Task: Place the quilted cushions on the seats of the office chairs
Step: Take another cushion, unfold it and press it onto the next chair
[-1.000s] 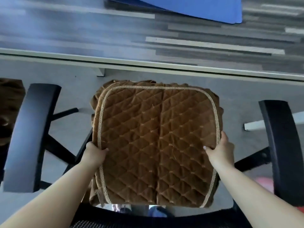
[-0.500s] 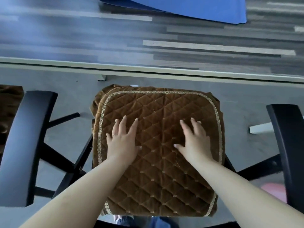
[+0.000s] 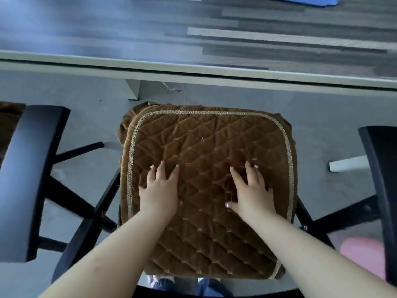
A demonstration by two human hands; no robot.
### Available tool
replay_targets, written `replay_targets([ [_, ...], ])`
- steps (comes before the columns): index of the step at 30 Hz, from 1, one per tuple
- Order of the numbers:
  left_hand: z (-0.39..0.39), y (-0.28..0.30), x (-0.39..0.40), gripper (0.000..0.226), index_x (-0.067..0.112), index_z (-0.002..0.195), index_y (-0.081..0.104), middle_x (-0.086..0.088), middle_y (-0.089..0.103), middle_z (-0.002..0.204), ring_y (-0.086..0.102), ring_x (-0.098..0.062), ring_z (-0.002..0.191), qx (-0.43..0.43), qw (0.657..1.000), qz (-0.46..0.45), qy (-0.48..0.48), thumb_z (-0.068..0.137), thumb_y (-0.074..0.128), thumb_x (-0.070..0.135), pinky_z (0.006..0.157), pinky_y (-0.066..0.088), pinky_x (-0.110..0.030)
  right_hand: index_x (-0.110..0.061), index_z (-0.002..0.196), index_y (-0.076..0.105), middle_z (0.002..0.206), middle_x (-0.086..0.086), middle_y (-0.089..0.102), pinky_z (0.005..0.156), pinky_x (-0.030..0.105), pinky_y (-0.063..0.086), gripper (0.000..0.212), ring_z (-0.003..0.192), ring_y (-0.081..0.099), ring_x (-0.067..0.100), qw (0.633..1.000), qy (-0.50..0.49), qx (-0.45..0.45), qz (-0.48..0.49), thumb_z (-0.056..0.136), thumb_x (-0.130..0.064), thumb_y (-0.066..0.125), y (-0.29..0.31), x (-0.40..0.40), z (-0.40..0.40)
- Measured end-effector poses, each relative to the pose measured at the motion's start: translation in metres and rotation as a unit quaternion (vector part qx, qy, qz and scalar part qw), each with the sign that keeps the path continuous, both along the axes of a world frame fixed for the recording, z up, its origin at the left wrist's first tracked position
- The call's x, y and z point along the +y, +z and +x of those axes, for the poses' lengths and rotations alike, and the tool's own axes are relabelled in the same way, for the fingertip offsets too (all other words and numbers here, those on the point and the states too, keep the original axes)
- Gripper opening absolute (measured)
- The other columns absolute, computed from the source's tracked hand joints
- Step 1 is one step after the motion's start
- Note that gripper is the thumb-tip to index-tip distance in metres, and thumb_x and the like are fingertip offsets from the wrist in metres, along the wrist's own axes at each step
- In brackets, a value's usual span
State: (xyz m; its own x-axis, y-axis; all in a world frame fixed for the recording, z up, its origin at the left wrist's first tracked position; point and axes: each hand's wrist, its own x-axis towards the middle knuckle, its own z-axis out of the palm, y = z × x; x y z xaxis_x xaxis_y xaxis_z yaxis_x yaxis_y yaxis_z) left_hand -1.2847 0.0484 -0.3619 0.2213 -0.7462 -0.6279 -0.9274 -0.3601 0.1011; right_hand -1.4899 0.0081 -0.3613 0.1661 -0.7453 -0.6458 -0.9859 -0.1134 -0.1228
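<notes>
A brown quilted cushion (image 3: 206, 147) with a gold braid border lies flat on the seat of a black office chair, covering the seat fully. My left hand (image 3: 160, 190) rests palm down on the cushion's left half, fingers spread. My right hand (image 3: 250, 190) presses flat on its right half, fingers also apart. Neither hand grips anything. The chair's left armrest (image 3: 28, 175) and right armrest (image 3: 380, 190) flank the cushion.
A grey desk edge (image 3: 193, 70) runs across just beyond the chair. Black chair base legs (image 3: 79, 203) spread below. Another brown cushion (image 3: 8, 121) shows at the far left. A pink object (image 3: 363, 254) lies on the floor at lower right.
My hands let go of the cushion's side edges and moved inward onto its top, pressing flat. The cushion has settled on the seat.
</notes>
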Motion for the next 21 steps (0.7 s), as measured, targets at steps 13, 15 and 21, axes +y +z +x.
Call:
replay_targets([
  [13,-0.005,-0.005,0.025,0.094,0.033,0.152,0.0,-0.007,-0.013,0.161,-0.01,-0.034,0.148,-0.001,1.0,0.016,-0.018,0.085,0.067,0.029,0.112,0.024,-0.06,-0.037,0.149,-0.008,0.156,0.004,-0.028,0.111,0.064,0.018,0.095,0.145,-0.02,0.03,1.0,-0.001,0.028,0.003,0.086,-0.044,0.062,-0.01,0.033,-0.001],
  [15,-0.008,0.002,0.033,0.094,0.034,0.152,-0.001,-0.005,-0.014,0.161,-0.011,-0.032,0.148,0.006,1.0,0.027,-0.012,0.087,0.066,0.029,0.113,0.023,-0.06,-0.037,0.149,-0.008,0.156,0.003,-0.027,0.112,0.062,0.02,0.094,0.146,-0.02,0.029,1.0,-0.006,0.017,0.012,0.086,-0.045,0.061,-0.003,0.044,-0.003],
  [21,-0.014,-0.002,0.05,0.095,0.035,0.151,-0.005,-0.006,-0.018,0.16,-0.014,-0.033,0.147,0.015,0.999,0.048,-0.011,0.087,0.065,0.028,0.113,0.021,-0.061,-0.037,0.148,-0.014,0.155,0.008,-0.031,0.112,0.062,0.024,0.096,0.144,-0.022,0.033,0.999,0.008,0.029,0.031,0.087,-0.046,0.059,-0.005,0.074,-0.005],
])
